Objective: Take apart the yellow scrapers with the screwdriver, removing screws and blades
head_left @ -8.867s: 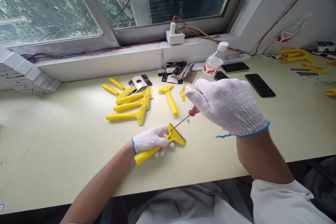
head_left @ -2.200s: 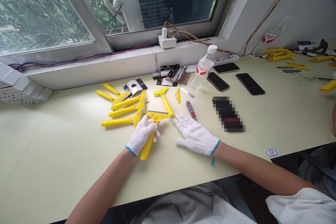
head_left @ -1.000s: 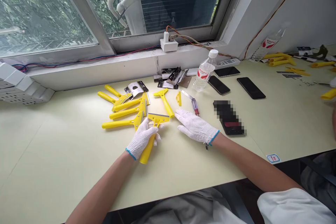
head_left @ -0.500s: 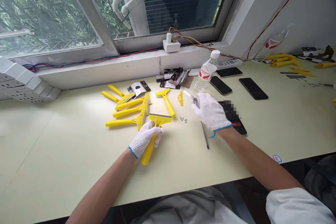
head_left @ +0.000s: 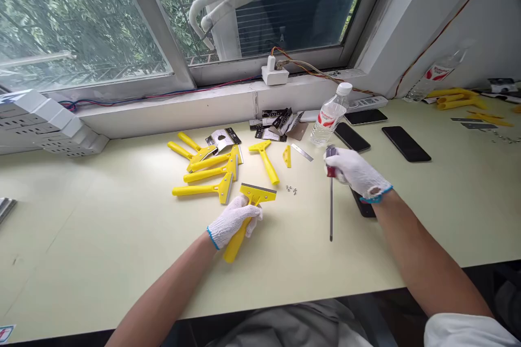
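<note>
Right fingers (head_left: 336,161) grip a screwdriver (head_left: 331,195) near bottle (head_left: 326,120) and phone (head_left: 353,137).

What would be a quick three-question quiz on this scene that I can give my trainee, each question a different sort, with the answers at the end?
1. Multiple choice: what does the right hand hold?
A) a bottle
B) a screwdriver
C) a phone

2. True or false: the left hand grips a yellow scraper.

3. Short answer: where are the small loose screws?

Key:
1. B.
2. True.
3. On the table, between the scraper in the left hand and the screwdriver.
</note>
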Available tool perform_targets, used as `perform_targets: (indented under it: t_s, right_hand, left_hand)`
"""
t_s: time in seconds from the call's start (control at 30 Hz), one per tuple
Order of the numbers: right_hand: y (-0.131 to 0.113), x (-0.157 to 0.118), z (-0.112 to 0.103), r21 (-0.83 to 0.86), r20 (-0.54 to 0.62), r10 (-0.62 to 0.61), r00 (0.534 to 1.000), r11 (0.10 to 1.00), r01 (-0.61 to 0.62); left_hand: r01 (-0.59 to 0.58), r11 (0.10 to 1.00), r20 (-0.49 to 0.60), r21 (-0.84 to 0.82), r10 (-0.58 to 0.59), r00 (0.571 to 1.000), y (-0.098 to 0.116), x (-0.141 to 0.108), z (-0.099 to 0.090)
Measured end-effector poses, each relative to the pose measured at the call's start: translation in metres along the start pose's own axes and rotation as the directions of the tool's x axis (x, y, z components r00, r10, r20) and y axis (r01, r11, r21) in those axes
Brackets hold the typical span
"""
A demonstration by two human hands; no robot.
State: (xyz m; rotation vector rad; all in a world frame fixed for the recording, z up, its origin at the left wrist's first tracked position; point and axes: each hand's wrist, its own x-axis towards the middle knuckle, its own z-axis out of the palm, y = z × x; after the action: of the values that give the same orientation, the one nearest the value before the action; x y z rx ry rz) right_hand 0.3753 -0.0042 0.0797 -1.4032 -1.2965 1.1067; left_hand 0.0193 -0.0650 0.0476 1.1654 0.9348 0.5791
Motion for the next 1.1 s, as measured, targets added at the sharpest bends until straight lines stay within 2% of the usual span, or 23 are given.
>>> perform_targets:
  t_s: [0.07, 0.13, 0.2, 0.27, 0.4, 0.5, 0.9, 1.0, 1.1]
  right_hand:
    - [-0.003, -0.006, -0.004, 0.253, -0.005, 0.014, 1.0, 0.967, -0.012]
    - [-0.007, -0.014, 0.0, 0.494, -0.066, -0.004, 0.998, 0.869, 0.037]
    - [-0.012, -0.021, 0.01, 0.582, -0.154, -0.035, 0.987, 0.804, 0.12]
    - [-0.016, -0.027, 0.021, 0.57, -0.223, -0.062, 0.973, 0.801, 0.182]
    - [-0.017, -0.032, 0.037, 0.489, -0.264, -0.149, 0.953, 0.831, 0.265]
    - [-0.013, -0.032, 0.04, 0.458, -0.25, -0.208, 0.946, 0.835, 0.305]
    - [-0.004, -0.035, 0.039, 0.417, -0.23, -0.291, 0.929, 0.833, 0.364]
    - [-0.007, -0.041, 0.04, 0.385, -0.183, -0.372, 0.91, 0.825, 0.415]
    - [-0.013, -0.048, 0.044, 0.306, -0.122, -0.479, 0.869, 0.815, 0.492]
  left_hand:
    - [0.008, 1.0, 0.006, -0.001, -0.008, 1.0, -0.001, 0.001, 0.0]
    - [0.021, 1.0, 0.005, 0.001, -0.021, 1.0, -0.001, 0.002, 0.002]
    - [0.03, 0.999, -0.001, 0.016, -0.03, 1.0, 0.0, 0.002, 0.003]
    - [0.029, 0.999, -0.012, 0.039, -0.029, 1.0, 0.002, 0.002, 0.003]
    - [0.04, 0.997, -0.012, 0.065, -0.039, 0.999, 0.003, 0.002, 0.002]
    - [0.05, 0.996, 0.0, 0.075, -0.05, 0.999, 0.002, 0.001, 0.001]
    - [0.05, 0.995, -0.013, 0.083, -0.049, 0.999, 0.001, 0.001, 0.001]
    - [0.057, 0.993, -0.021, 0.102, -0.055, 0.998, 0.002, 0.002, 0.001]
    - [0.09, 0.991, -0.039, 0.1, -0.086, 0.995, 0.002, 0.002, -0.002]
